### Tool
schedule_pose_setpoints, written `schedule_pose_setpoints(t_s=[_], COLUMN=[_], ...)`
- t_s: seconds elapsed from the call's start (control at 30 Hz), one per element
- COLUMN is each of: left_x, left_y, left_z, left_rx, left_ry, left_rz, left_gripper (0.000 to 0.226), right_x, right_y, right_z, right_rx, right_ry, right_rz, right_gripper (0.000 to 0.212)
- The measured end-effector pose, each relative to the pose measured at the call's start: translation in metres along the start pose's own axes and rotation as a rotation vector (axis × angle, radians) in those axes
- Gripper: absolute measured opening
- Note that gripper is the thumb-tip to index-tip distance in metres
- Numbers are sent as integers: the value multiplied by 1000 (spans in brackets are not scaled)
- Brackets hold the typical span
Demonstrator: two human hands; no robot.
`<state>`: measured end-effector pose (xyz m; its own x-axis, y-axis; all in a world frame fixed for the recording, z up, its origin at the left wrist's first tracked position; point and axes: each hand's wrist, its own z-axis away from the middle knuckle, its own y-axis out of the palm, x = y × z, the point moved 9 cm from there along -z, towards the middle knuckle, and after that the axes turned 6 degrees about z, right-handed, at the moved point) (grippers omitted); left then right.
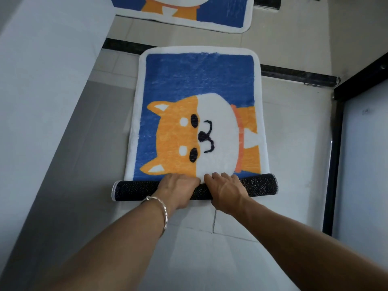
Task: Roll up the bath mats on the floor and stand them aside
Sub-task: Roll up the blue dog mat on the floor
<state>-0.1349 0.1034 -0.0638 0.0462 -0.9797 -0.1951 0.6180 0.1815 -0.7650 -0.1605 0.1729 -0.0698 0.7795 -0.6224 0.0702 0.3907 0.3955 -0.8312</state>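
A blue bath mat (197, 85) with an orange and white dog and a white border lies flat on the tiled floor. Its near end is rolled into a dark tube (260, 184) showing the black dotted backing. My left hand (178, 190) and my right hand (225, 191) lie side by side over the middle of the roll, fingers curled across its top onto the pile. A silver bracelet sits on my left wrist. A second mat (220, 11) of the same pattern lies farther away, cut off by the top edge.
A white wall (42, 80) runs along the left. A black door frame (336, 154) and a pale panel stand at the right. A dark threshold strip (298, 75) crosses the floor behind the near mat. Pale floor tiles (210, 248) lie under my forearms.
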Motion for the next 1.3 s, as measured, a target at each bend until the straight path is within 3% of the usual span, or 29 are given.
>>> schedule_pose_setpoints(t_s=[0.17, 0.37, 0.63, 0.83, 0.97, 1.1, 1.3], left_x=[-4, -2, 0, -4, 1, 5, 1], left_y=[1, -2, 5, -2, 5, 1, 1], left_z=[-5, 9, -10, 6, 2, -9, 6], left_rx=[94, -143, 119, -145, -108, -18, -161], left_ry=[23, 26, 15, 46, -2, -30, -1], left_rz=[-10, -44, -38, -88, -80, -24, -129], left_gripper=[30, 43, 28, 50, 34, 32, 41], right_x=[-4, -8, -3, -11, -9, -5, -10], right_y=[7, 3, 6, 7, 4, 1, 5], right_z=[4, -1, 13, 4, 4, 12, 1], right_rx=[22, 89, 16, 103, 91, 2, 73], right_ry=[60, 93, 115, 162, 137, 67, 55], right_rz=[-9, -93, 38, -56, -14, 119, 54], right_gripper=[31, 22, 34, 31, 33, 44, 34])
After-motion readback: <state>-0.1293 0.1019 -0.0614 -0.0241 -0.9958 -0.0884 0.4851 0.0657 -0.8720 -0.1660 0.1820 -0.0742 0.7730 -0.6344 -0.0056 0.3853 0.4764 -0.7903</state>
